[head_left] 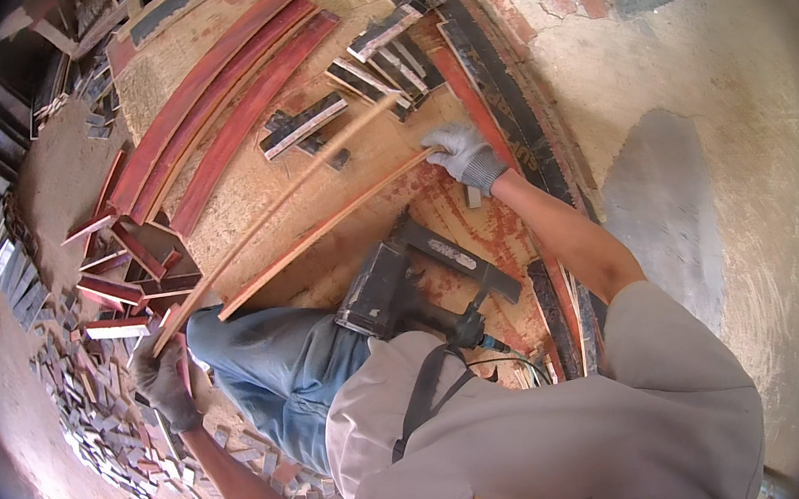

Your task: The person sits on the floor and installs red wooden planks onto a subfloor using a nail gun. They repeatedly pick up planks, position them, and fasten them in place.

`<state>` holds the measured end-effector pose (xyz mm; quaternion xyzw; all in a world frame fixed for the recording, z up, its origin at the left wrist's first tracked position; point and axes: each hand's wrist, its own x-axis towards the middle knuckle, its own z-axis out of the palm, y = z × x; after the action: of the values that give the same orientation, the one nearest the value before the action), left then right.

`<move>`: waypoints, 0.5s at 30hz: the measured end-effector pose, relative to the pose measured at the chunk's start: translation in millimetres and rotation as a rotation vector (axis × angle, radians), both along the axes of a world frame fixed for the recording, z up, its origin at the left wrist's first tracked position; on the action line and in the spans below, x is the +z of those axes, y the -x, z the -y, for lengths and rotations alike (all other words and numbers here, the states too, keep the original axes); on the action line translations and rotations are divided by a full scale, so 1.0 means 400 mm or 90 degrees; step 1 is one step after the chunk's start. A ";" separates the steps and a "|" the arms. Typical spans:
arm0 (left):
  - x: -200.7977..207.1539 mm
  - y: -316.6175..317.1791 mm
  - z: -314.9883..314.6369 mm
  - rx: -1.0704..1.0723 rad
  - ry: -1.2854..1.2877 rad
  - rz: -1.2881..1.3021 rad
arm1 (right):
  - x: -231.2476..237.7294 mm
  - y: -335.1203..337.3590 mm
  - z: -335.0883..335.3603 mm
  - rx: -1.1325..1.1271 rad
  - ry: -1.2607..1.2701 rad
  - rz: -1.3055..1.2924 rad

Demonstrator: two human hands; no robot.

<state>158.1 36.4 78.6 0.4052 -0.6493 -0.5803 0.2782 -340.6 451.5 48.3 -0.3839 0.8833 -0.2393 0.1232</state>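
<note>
My gloved left hand is closed around the lower left end of a long, thin wooden strip, which slants up over the worktable. Closed at the far right end of a second wooden strip is my gloved right hand. This second strip runs roughly alongside the first, its left end near my knee. A black nail gun with a hose fitting lies on the tabletop, nearer to me than the strips. Both gloves are grey, and the left fingers are partly hidden.
Long red-painted boards lie across the plywood worktable. Short black-edged wood pieces sit beyond the strips. Red offcuts pile up at the table's left edge. Many scraps cover the floor. A plastered wall rises at the right.
</note>
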 end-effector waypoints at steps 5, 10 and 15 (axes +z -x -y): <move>-0.079 0.115 -0.030 -0.134 -0.024 0.027 | 0.069 -0.037 -0.093 0.073 0.165 0.047; -0.146 0.202 -0.050 -0.108 -0.150 0.060 | 0.132 -0.090 -0.144 -0.042 0.183 0.189; -0.169 0.231 -0.055 -0.056 -0.176 0.160 | 0.078 -0.115 -0.112 -0.154 0.114 0.176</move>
<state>65.8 58.3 10.9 0.4803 -0.6099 -0.6206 0.1109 -294.6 496.4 79.7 -0.2479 0.8727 -0.3805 0.1792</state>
